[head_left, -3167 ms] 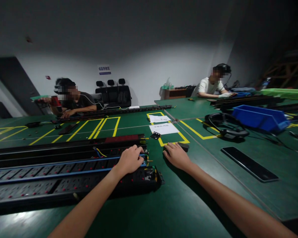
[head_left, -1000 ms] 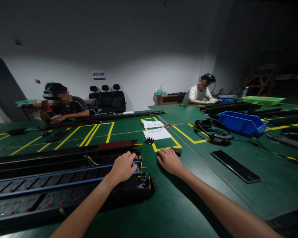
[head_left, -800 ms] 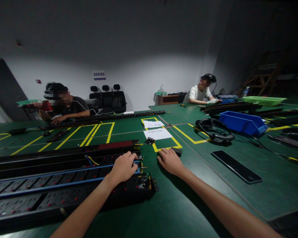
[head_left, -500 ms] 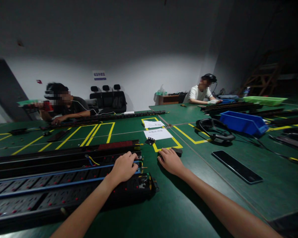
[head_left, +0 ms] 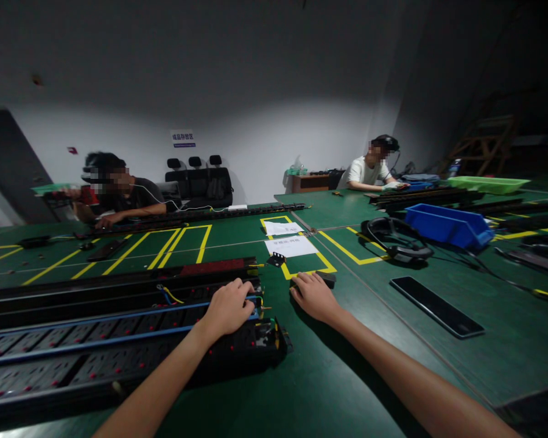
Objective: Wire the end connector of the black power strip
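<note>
My left hand (head_left: 231, 306) lies over the right ends of several long black power strips (head_left: 105, 359), its thumb apart from the fingers. These strips have rows of sockets, red dots and blue edges, with wires showing at the ends. On the green table, my right hand (head_left: 314, 295) lies palm down with its fingers spread over a small dark block (head_left: 326, 279); part of the block is hidden beneath the hand. A small black bracket with holes (head_left: 277, 260) sits just beyond, near a printed white sheet (head_left: 291, 246).
A phone (head_left: 437, 306), a black headset (head_left: 396, 243) with a cable and a blue bin (head_left: 450, 225) are at right. Yellow tape (head_left: 333, 269) marks the green table (head_left: 338, 377). One person (head_left: 141, 198) works at far left, another (head_left: 360, 173) at far right.
</note>
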Motion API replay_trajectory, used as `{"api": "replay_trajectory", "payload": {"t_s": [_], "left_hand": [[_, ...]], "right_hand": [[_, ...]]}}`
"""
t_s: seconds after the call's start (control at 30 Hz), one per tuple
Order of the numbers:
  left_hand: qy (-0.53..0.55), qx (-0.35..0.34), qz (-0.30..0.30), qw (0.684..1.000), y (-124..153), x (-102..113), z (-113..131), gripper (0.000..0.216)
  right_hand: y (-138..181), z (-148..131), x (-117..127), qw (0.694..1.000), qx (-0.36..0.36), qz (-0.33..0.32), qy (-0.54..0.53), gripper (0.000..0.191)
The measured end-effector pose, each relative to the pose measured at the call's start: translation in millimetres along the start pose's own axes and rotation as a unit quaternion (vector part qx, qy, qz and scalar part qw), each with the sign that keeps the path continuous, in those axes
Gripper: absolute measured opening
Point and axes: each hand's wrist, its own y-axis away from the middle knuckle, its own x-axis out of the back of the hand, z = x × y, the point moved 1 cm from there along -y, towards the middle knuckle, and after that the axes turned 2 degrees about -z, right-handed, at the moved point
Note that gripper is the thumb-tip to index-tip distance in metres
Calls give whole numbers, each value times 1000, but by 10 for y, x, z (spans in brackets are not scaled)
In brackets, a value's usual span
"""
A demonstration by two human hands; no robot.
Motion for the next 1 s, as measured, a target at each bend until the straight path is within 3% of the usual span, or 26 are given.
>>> {"api": "replay_trajectory", "payload": {"t_s": [1.0], "left_hand": [[1,5,-7,1000,5,16,11,26]], "right_hand": [[3,-2,4,1000,-2,1,-4,36]]}}
